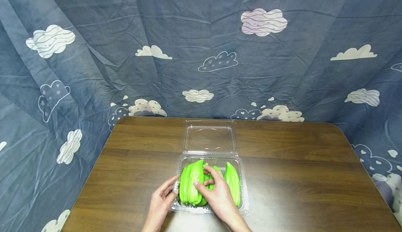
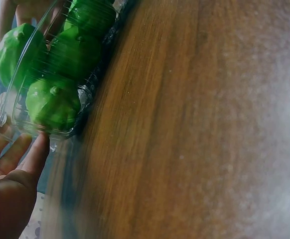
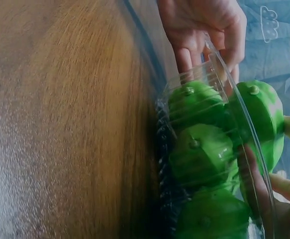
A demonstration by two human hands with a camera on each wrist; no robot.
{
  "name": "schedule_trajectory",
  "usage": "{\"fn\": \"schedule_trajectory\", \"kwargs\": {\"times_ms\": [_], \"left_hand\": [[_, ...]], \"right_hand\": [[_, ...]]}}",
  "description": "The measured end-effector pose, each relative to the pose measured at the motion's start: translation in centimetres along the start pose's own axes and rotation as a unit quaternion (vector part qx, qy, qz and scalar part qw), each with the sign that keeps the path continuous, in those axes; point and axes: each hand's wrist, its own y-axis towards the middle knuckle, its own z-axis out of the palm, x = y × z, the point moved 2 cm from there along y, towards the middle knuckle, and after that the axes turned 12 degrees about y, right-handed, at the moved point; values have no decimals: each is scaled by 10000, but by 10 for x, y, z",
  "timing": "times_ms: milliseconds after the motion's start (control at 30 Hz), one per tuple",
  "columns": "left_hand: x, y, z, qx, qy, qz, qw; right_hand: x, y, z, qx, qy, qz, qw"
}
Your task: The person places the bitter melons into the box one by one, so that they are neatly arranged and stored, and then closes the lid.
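A clear plastic clamshell container [image 1: 245, 199] sits near the table's front with several green peppers [image 1: 232, 185] in it. My left hand [image 1: 159, 200] is at its left edge, thumb and fingers on the rim near the front corner. Inside the container, my right hand [image 1: 219, 196] pinches one green pepper [image 1: 196, 186] between thumb and fingers. That pepper lies on the left side, above others; in the right wrist view the held pepper [image 3: 262, 112] stands higher than the rim. Peppers beneath the right hand are partly hidden.
The container's lid [image 1: 208, 139] lies folded back on the brown wooden table [image 1: 292, 165]. A blue-grey cloth [image 1: 188, 26] with cloud prints hangs behind the table and along its sides.
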Motion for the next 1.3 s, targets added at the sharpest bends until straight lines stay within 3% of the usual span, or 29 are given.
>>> {"fn": "schedule_trajectory", "kwargs": {"times_ms": [400, 633, 867, 1033, 1167, 1300], "left_hand": [[2, -1, 0, 15, -62, 47, 10000], [3, -1, 0, -6, -39, 63, 10000], [2, 0, 0, -13, 26, 95, 10000], [2, 0, 1, -16, 43, 109, 9999], [2, 0, 1, -17, 63, 131, 9999], [2, 1, 1, -29, 74, 152, 9999]], "right_hand": [[0, 1, 9, -69, -541, -237, 9982], [1, 1, 9, -59, -602, -221, 9979], [2, -1, 5, -15, -369, -24, 9993], [3, -4, -2, -44, -198, -182, 9996], [5, -7, -10, -51, 319, -257, 9991], [8, -6, -22, -160, 652, -640, 9957]]}}
